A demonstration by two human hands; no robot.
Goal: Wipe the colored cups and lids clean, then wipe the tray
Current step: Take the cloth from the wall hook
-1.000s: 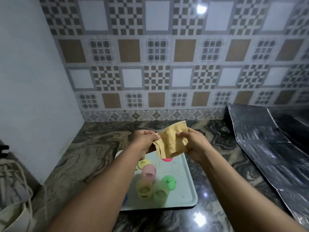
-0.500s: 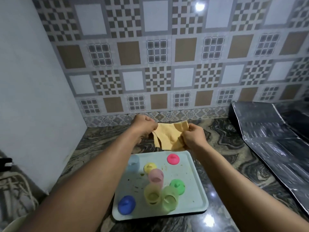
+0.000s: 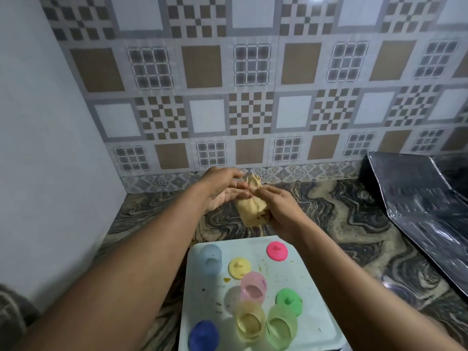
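A yellow cloth (image 3: 252,207), bunched into a folded wad, is held above the marbled desk (image 3: 342,224), just beyond the far edge of the tray (image 3: 304,279). The right hand (image 3: 281,210) has its fingers clenched around the cloth's near end, while the left hand (image 3: 222,190) pinches the far, upper end between thumb and fingers; motion blur smears the fingertips.

On the pale tray, a blue cup (image 3: 210,259) stands at the far left and a pink cup (image 3: 254,290) near the middle, with a yellow cup (image 3: 250,323) and a green cup (image 3: 281,330) side by side at the near edge. Loose lids lie around them: pink lid (image 3: 277,251) far right, yellow lid (image 3: 239,268) beside the blue cup, green lid (image 3: 289,301) right, blue lid (image 3: 203,336) near left. Small stains and crumbs dot the tray's surface.

A crinkled foil sheet (image 3: 417,198) covers the desk's right side, and a patterned tile wall (image 3: 253,97) rises behind.
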